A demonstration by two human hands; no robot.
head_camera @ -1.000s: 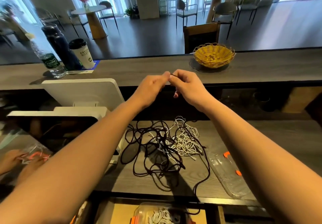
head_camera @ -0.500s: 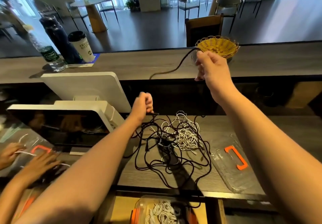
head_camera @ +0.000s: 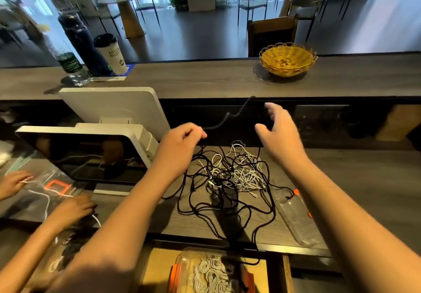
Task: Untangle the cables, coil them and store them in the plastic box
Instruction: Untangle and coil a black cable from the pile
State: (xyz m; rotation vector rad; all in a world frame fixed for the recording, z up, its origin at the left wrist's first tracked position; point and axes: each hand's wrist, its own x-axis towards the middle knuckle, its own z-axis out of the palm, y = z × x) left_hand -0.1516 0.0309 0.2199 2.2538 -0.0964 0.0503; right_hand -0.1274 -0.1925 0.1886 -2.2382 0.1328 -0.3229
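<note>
A tangle of black cables (head_camera: 205, 203) and white cables (head_camera: 246, 174) lies on the dark wooden counter (head_camera: 353, 178). My left hand (head_camera: 180, 149) hovers above the tangle's left side and pinches a black cable (head_camera: 230, 116) whose free end arcs up to the right. My right hand (head_camera: 278, 133) is spread open above the tangle's right side, holding nothing. The plastic box (head_camera: 182, 270) with orange clips sits below the counter's front edge, with coiled white cables inside. Its clear lid (head_camera: 293, 219) lies right of the tangle.
Two white monitors (head_camera: 114, 110) stand to the left. Another person's hands (head_camera: 68, 210) work on cables at the far left. On the raised ledge stand a yellow wicker basket (head_camera: 287, 59), a paper cup (head_camera: 111, 54) and bottles (head_camera: 70, 64).
My right hand has let go of the black cable it was pulling up near the basket and has dropped to above the tangle, now open. My left hand still pinches the cable.
</note>
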